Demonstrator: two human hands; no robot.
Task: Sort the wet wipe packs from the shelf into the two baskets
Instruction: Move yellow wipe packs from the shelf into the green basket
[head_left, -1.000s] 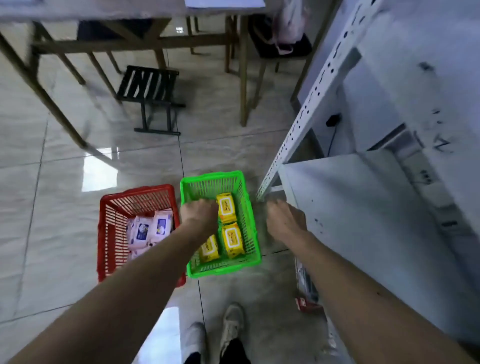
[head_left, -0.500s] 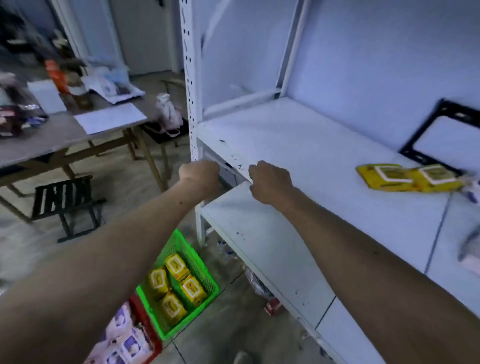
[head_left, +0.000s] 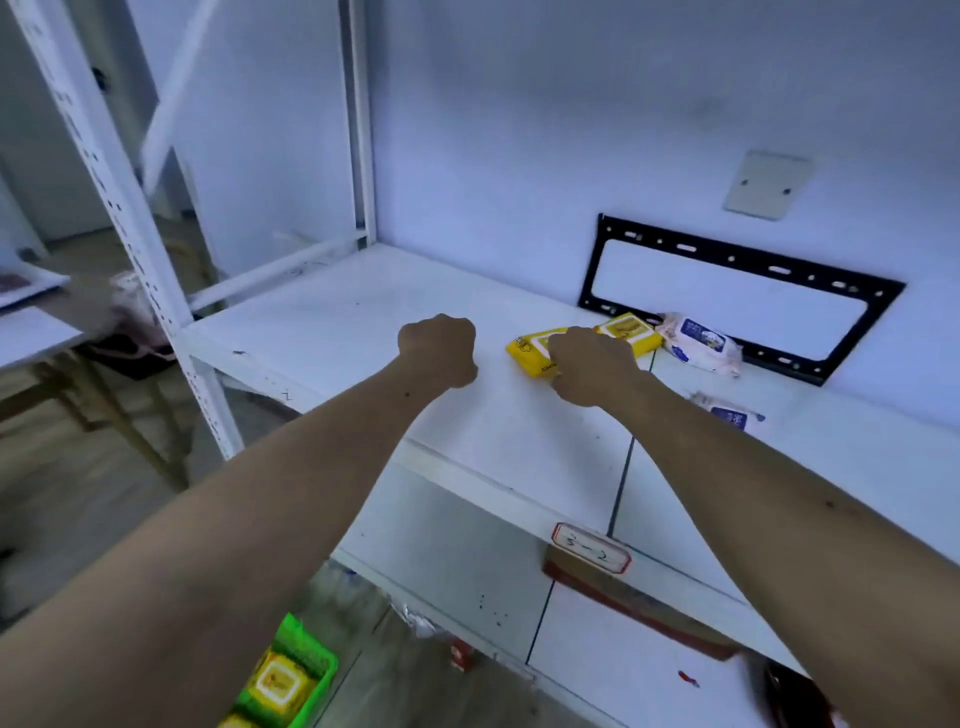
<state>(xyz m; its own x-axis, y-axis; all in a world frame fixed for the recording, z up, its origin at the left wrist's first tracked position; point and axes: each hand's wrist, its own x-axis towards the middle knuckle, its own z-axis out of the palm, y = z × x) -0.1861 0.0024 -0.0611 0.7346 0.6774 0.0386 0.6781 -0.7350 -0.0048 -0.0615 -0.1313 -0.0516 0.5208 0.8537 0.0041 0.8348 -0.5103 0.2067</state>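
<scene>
yellow wet wipe packs, two of them, are seen lying side by side on the white shelf (head_left: 322, 322), toward 1 o'clock from the centre of the view: the near yellow pack (head_left: 531, 351) and the far yellow pack (head_left: 628, 332), touching end to end. the right hand (head_left: 589, 371) is extended over the near yellow pack, back of the hand upward, knuckles bent and fingers curled down onto the pack; whether the pack is truly gripped or only touched cannot be told, since the fingertips are hidden beneath the hand. the right forearm is stretched in from 5 o'clock.

the left hand (head_left: 439, 348) is held as a closed fist above the bare shelf board, at about 12 o'clock from the frame centre, nothing being held in its grip. its forearm runs in from 8 o'clock, roughly straight, the wrist level.

a white pack with a blue label (head_left: 698, 343) is laid just beside the far yellow pack, at 2 o'clock, against a black metal bracket (head_left: 748, 260) on the wall. a second white pack (head_left: 727, 413) is partly hidden behind the right forearm, at 3 o'clock.

at 7 o'clock, low on the floor, a corner of the green basket (head_left: 309, 649) is seen, with yellow packs inside. a red-edged label (head_left: 592, 556) is fixed to the shelf's front edge at 5 o'clock.
</scene>
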